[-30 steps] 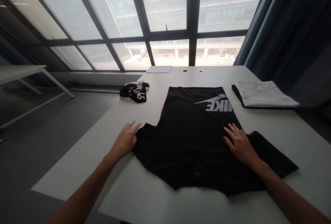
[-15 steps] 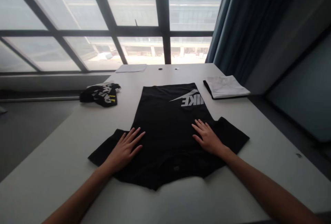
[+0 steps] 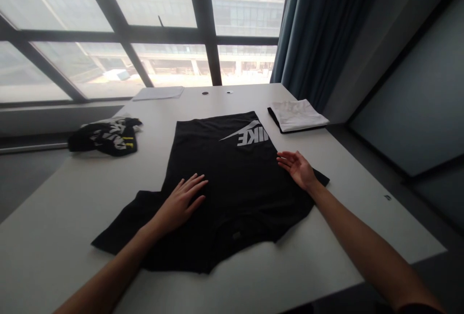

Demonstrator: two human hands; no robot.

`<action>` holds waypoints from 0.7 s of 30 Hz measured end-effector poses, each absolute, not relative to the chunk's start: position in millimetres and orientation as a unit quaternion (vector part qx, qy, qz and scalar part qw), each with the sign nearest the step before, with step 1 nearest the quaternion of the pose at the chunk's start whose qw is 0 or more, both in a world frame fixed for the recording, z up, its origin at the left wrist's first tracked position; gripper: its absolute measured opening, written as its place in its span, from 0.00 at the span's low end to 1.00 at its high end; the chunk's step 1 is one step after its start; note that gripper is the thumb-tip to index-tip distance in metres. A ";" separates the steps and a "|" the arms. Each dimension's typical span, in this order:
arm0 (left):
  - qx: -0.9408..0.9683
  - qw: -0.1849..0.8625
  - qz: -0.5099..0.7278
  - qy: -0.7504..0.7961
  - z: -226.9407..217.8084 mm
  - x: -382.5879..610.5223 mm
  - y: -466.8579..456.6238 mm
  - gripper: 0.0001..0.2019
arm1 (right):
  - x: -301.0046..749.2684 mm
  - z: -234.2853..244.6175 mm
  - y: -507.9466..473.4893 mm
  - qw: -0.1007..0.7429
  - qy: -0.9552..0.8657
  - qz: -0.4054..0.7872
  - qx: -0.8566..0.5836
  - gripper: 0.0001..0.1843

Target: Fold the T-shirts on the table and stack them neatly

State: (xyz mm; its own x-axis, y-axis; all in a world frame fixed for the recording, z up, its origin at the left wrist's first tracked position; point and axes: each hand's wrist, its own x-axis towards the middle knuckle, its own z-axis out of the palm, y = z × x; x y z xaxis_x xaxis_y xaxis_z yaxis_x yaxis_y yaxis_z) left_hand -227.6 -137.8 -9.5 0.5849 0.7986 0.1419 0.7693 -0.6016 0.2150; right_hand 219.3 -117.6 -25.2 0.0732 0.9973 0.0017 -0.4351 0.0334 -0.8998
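A black T-shirt [image 3: 221, 174] with a white printed logo lies spread on the white table, its collar towards me and its sleeves out to the sides. My left hand [image 3: 183, 200] rests on the shirt's left part, fingers stretched and palm down. Over the right edge of the shirt, near the right sleeve, is my right hand [image 3: 297, 169]. It is turned partly on its side, fingers extended, with nothing visible in it. Whether its underside touches the cloth I cannot tell.
A crumpled black garment [image 3: 105, 136] with white and yellow print lies at the table's left edge. At the back right is a folded white and black cloth [image 3: 299, 116]. White paper sheets [image 3: 158, 92] lie at the far left of the table [image 3: 348, 236]. Behind are windows and a blue curtain [image 3: 308, 29].
My right hand has lifted from flat on the shirt and moved to its right edge, turning sideways. My left hand stays on the cloth. The view has swung to the right.
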 end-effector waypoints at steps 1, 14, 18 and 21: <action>0.889 0.066 0.109 0.440 -12.9 -225.1 -138.0 0.27 | 221.3 -25.7 -117.2 0.622 -0.358 0.577 -0.390 0.21; 0.893 0.037 0.060 0.444 -18.2 -223.1 -146.8 0.29 | 257.1 -34.5 -100.3 0.620 -0.440 0.288 -0.583 0.16; 0.893 0.037 0.067 0.443 -18.7 -222.2 -148.3 0.29 | 246.4 -27.5 -110.3 0.516 -0.580 0.049 -0.629 0.16; 0.896 0.037 0.066 0.437 -18.3 -223.7 -146.4 0.30 | 222.3 -22.1 -124.2 0.425 -0.704 0.019 -0.569 0.19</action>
State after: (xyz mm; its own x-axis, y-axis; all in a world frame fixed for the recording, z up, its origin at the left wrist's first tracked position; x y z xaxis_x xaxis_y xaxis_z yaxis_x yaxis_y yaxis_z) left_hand -223.7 -146.4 -18.3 0.6088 0.7885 0.0868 0.7788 -0.6149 0.1239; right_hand 222.3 -124.2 -22.1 0.0081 0.8168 0.5769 0.7848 0.3523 -0.5098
